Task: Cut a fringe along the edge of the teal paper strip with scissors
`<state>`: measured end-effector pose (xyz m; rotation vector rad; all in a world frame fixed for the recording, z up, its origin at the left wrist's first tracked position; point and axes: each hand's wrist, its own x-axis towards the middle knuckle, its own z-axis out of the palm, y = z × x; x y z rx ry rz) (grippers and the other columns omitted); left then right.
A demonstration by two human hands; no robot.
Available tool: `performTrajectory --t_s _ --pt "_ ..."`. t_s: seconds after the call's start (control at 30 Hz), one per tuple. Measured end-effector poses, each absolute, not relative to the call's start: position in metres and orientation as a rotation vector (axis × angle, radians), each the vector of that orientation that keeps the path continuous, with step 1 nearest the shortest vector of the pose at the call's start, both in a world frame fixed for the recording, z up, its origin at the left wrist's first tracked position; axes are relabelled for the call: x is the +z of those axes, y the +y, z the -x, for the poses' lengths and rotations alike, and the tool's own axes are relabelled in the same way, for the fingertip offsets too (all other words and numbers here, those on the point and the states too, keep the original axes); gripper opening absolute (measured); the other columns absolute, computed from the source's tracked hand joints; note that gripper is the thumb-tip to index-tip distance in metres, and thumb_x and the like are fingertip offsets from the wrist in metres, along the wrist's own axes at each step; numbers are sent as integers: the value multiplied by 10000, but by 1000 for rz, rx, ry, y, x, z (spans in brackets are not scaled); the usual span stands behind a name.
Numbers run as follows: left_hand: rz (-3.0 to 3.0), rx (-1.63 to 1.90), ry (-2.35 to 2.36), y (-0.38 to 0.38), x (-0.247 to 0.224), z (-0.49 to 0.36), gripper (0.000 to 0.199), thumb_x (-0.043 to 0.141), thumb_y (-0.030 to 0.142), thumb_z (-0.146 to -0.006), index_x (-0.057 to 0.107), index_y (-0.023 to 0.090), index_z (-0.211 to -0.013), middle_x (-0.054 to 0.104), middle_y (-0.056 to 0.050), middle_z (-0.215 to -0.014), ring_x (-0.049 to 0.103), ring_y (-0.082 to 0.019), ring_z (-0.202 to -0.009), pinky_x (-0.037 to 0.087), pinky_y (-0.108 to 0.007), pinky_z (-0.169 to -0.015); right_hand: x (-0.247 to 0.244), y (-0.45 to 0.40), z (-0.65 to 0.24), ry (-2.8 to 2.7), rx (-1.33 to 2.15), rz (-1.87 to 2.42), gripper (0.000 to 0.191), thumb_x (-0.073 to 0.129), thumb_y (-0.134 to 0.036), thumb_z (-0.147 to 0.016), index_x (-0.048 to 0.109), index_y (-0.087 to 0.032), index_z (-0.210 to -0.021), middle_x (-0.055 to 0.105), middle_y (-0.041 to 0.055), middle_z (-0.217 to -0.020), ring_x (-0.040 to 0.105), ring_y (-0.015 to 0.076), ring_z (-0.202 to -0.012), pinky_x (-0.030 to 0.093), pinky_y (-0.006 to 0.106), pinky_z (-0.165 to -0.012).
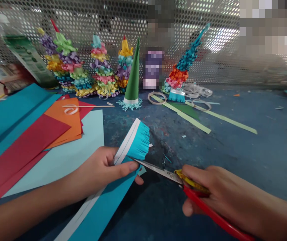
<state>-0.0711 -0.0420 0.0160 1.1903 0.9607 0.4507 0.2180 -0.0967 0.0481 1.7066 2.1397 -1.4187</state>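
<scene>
My left hand (115, 167) pinches a long blue paper strip (108, 197) that has a white band along one edge. The strip's far end is cut into a fine fringe; the part nearer me is uncut. My right hand (206, 187) is closed around the handles of a pair of scissors (163, 172), one yellow and one red. Their blades point left and lie at the strip's edge, beside my left thumb, where the fringe ends. How far the blades are apart is hard to make out.
A green paper cone (133, 78) with a pale blue fringed base stands ahead. Several curled-paper cones (104, 72) line the perforated metal screen (221, 63). Coloured sheets (90, 134) lie at left, near a tilted bottle (27, 57). Tape rolls (157, 98) and pale green strips (193, 122) lie right.
</scene>
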Motion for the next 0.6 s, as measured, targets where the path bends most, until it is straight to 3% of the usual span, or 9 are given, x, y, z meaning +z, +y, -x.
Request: performTrajectory --t_s 0.27,0.4,0.6 --pt "-1128 493 1015 -46 22 67 224 864 452 -855 869 232 -813 879 -19 -804 799 -204 -783 587 -242 -723 45 -94 -219 2127 -1450 -1690 114 571 -245 -921 524 -295 -831 879 -83 -847 700 149 -573 419 225 -495" --pt "-1123 510 993 -46 24 67 217 883 451 -846 873 236 -819 887 -26 -848 823 -223 -846 608 -271 -804 43 -95 -221 2109 -1512 -1695 151 574 -160 -850 512 -291 -808 868 -100 -796 687 136 -569 394 211 -487" --pt "-1254 425 977 -42 28 69 290 864 481 -839 884 192 -817 880 -82 -855 824 -286 -842 645 -348 -822 40 -96 -224 2131 -1555 -1683 118 588 -215 -878 537 -279 -793 870 -71 -795 697 146 -614 416 210 -534"
